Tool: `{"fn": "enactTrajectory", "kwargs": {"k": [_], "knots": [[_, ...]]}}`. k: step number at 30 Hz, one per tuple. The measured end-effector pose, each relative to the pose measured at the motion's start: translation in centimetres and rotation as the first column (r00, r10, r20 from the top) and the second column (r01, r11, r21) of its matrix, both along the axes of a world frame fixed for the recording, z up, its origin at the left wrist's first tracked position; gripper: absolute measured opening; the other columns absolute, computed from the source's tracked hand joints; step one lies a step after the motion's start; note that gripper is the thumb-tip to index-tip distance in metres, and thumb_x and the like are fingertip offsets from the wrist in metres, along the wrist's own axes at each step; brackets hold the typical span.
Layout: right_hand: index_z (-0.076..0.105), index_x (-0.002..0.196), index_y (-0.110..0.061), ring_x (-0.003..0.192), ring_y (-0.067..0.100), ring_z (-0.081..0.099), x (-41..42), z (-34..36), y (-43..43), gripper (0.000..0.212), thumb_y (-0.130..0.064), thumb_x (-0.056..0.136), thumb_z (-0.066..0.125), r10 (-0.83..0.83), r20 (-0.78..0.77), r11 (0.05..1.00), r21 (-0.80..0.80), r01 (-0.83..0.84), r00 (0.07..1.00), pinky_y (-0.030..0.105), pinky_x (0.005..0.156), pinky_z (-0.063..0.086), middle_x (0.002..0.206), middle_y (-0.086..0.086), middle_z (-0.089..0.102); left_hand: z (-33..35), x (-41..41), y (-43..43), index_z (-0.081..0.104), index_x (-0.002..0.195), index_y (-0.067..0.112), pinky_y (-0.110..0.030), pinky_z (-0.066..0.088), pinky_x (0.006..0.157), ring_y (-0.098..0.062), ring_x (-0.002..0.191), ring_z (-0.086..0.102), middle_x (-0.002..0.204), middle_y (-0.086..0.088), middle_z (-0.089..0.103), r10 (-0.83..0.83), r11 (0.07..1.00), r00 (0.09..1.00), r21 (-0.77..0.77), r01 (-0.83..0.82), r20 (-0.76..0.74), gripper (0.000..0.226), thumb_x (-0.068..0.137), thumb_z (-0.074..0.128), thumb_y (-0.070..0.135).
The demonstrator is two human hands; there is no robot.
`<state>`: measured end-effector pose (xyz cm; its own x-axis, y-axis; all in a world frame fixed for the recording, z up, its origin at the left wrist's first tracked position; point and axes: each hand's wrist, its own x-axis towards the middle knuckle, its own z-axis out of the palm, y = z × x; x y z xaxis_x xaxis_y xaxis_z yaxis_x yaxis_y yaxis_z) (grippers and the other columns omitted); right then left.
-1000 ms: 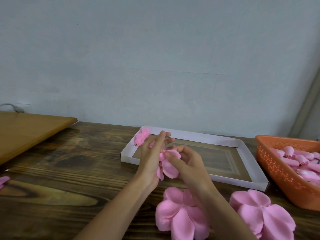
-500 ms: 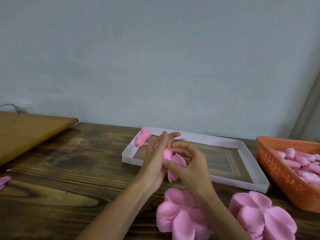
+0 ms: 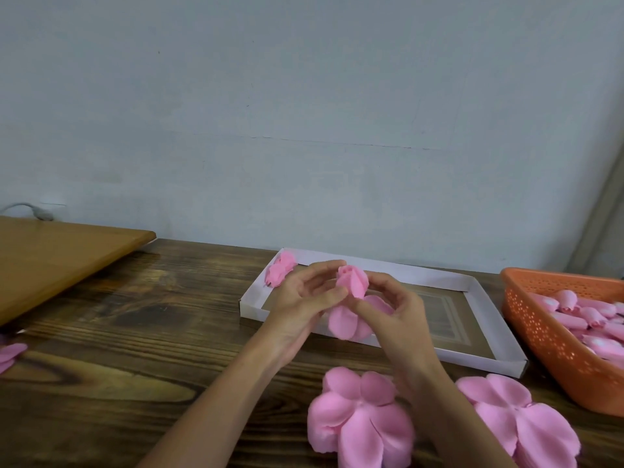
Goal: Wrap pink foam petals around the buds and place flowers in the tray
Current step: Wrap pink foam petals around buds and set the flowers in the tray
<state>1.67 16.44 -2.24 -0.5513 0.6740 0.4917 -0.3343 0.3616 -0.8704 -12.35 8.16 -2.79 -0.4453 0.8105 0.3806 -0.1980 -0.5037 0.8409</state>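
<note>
Looking down at a dark, knotty wood-grain counter point(image 3: 135, 332) butting up against a plain pale blue-grey wall point(image 3: 304, 113). Noticing a lighter wooden board point(image 3: 50, 258) lying over the far-left side, with a grey cable point(image 3: 30, 209) poking out behind it.

Seeing a shallow white tray point(image 3: 486, 336) in the middle, holding one finished flower point(image 3: 282, 272) tucked in its far-left corner. Also spotting an orange perforated basket point(image 3: 540, 332) just right of the tray, carrying a heap of rolled pink buds point(image 3: 580, 312). Two stacks of flat pink petals lying near the front edge, one point(image 3: 361, 420) between the forearms and one point(image 3: 520, 420) to the right. A stray petal point(image 3: 10, 354) peeking in at the far left.

Holding a half-wrapped flower point(image 3: 353, 282) up in front of the tray's near-left part, blocking a bit of its near rim. Left grip point(image 3: 304, 298) pinching it from the left with thumb and fingertips, right grip point(image 3: 395, 315) curling around it from the right, thumb pressing on the loose petals dangling underneath. Right forearm crossing between the two petal stacks and covering their edges.
</note>
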Motion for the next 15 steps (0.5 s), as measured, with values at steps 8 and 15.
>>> {"fn": "enactTrajectory", "kwargs": {"k": [8, 15], "knots": [[0.077, 0.105, -0.026, 0.105, 0.019, 0.073, 0.2, 0.0, 0.3, 0.030, -0.015, 0.079, 0.086, -0.028, -0.005, 0.997, -0.076, 0.028, 1.000, 0.048, 0.098, 0.056, 0.107, -0.002, 0.079, -0.6, -0.9, 0.5, 0.074, 0.124, 0.015, -0.030, 0.058, 0.088, -0.025, 0.117, 0.071, 0.121, -0.012, 0.075, -0.020, 0.998, 1.000, -0.059, 0.022, 0.021, 0.052, 0.074, 0.091, 0.010], [0.069, 0.113, -0.010, 0.109, 0.025, 0.073, 0.6, 0.4, 0.3, 0.029, -0.001, 0.087, 0.079, 0.024, -0.038, 0.993, -0.117, -0.028, 0.999, 0.059, 0.104, 0.053, 0.111, 0.005, 0.079, -1.3, -0.5, 1.3, 0.080, 0.108, 0.005, -0.031, 0.060, 0.081, -0.029, 0.103, 0.075, 0.112, -0.020, 0.077, 0.091, 0.979, 0.992, -0.188, -0.074, 0.084, 0.053, 0.064, 0.098, 0.028]]}}
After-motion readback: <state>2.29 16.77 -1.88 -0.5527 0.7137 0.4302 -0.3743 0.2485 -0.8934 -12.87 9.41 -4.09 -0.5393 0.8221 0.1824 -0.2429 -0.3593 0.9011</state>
